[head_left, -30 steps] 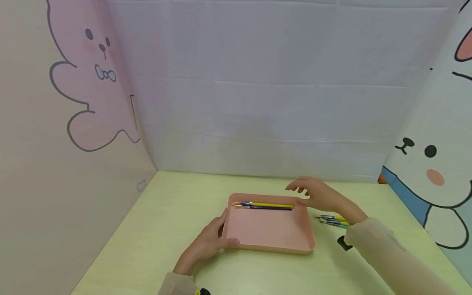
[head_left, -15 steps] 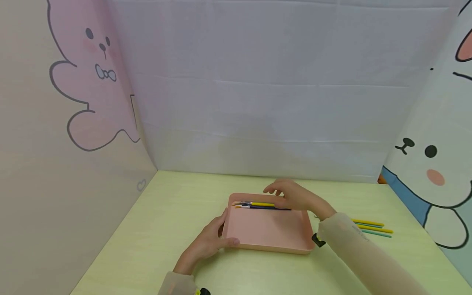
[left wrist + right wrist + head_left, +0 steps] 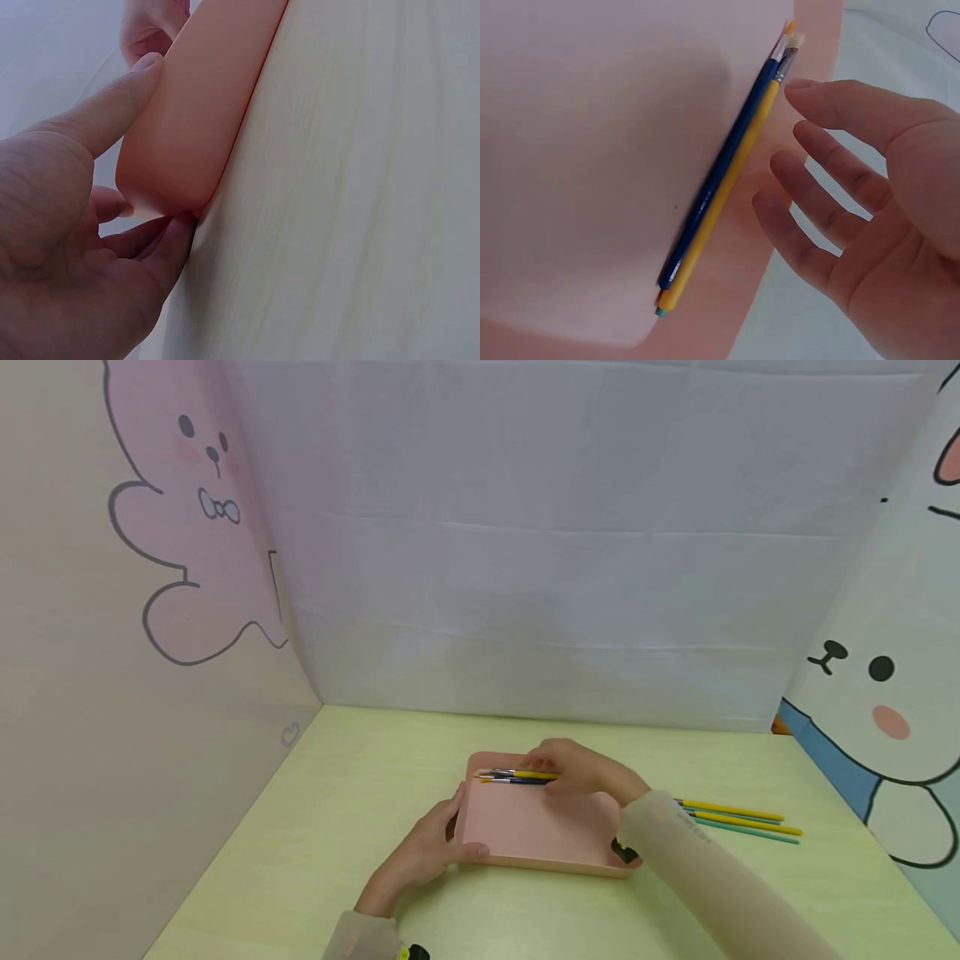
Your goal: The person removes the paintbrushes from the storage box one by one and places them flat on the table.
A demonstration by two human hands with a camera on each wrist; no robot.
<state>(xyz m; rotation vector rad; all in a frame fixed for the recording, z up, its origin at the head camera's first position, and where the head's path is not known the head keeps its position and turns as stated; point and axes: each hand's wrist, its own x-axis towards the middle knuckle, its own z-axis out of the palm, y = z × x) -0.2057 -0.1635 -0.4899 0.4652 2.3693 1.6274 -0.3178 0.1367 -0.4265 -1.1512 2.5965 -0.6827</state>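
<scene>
The left hand (image 3: 423, 853) grips the near left corner of the pink tray (image 3: 536, 827), thumb on its rim. The right hand (image 3: 585, 772) hovers over the tray's far edge, fingers spread and holding nothing, just beside 2 brushes (image 3: 517, 777) lying in the tray. 3 more brushes (image 3: 738, 821) lie on the table (image 3: 360, 777) right of that hand.

No readable text, labels, brands or numbers on any surface in view.
</scene>
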